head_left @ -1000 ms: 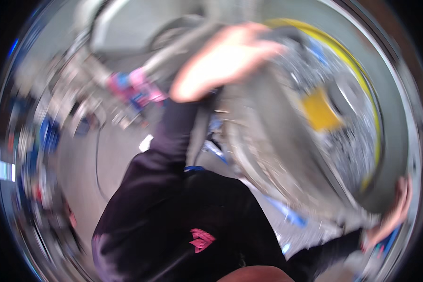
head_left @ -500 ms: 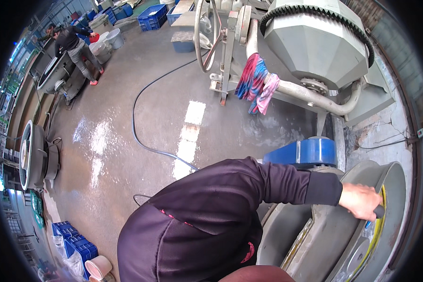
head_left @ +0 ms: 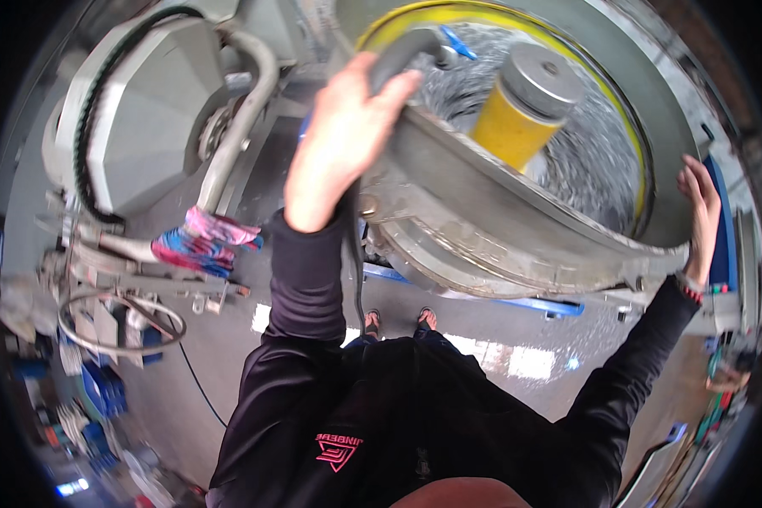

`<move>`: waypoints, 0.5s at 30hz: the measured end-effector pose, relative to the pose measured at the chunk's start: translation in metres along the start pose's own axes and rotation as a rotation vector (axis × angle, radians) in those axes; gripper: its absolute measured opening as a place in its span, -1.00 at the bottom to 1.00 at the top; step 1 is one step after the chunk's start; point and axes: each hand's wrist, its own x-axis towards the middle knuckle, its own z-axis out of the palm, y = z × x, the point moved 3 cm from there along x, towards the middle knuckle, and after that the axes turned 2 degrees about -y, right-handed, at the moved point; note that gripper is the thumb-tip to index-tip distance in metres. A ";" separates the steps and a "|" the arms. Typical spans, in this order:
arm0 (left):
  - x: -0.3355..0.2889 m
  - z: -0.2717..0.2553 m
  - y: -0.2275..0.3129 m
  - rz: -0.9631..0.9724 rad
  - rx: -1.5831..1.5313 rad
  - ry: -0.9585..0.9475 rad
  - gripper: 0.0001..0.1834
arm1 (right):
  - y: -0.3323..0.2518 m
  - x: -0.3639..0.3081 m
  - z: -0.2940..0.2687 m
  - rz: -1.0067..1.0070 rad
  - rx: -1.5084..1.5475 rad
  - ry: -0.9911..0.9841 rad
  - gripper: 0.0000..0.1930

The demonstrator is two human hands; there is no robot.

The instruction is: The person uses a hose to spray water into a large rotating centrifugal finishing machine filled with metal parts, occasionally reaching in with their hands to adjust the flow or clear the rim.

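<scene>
A round grey tub (head_left: 516, 199) with a yellow lining stands in front of me. Inside swirls a grey, glinting mass of small pieces (head_left: 601, 144), too blurred to name singly. From its middle rises a yellow post (head_left: 516, 127) with a steel cap. My left hand (head_left: 340, 123), at the tub's left rim, is closed around a grey hose (head_left: 408, 52). The hose's end, with a blue valve lever (head_left: 458, 42), hangs over the tub. My right hand (head_left: 699, 199) lies against the tub's right rim, its fingers stretched upward.
A faceted grey drum machine (head_left: 157, 118) stands at the left, with a colourful cloth (head_left: 207, 241) tied on its pipe and a handwheel (head_left: 120, 323) below. A blue crate (head_left: 103, 389) and other containers lie farther left. A dark cable (head_left: 203, 381) crosses the floor.
I have turned from beside the tub to face it, and the view now looks into it. My right hand has come into sight on the rim. The left hand still grips the hose.
</scene>
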 end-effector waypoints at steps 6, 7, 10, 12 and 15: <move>-0.011 -0.003 0.019 -0.266 -0.117 -0.025 -0.66 | -0.020 -0.016 0.002 -0.009 0.078 0.067 -0.65; -0.012 -0.002 0.021 -0.267 -0.139 -0.024 -0.66 | -0.022 -0.017 0.002 -0.016 0.089 0.071 -0.65; -0.014 0.001 0.022 -0.271 -0.192 -0.015 -0.67 | -0.029 -0.021 0.001 -0.039 0.101 0.098 -0.67; -0.014 0.000 0.021 -0.296 -0.179 0.004 -0.70 | -0.033 -0.021 0.007 -0.076 0.122 0.076 -0.67; -0.013 0.004 0.024 -0.322 -0.149 0.043 -0.74 | -0.034 -0.019 0.009 -0.131 0.138 0.053 -0.70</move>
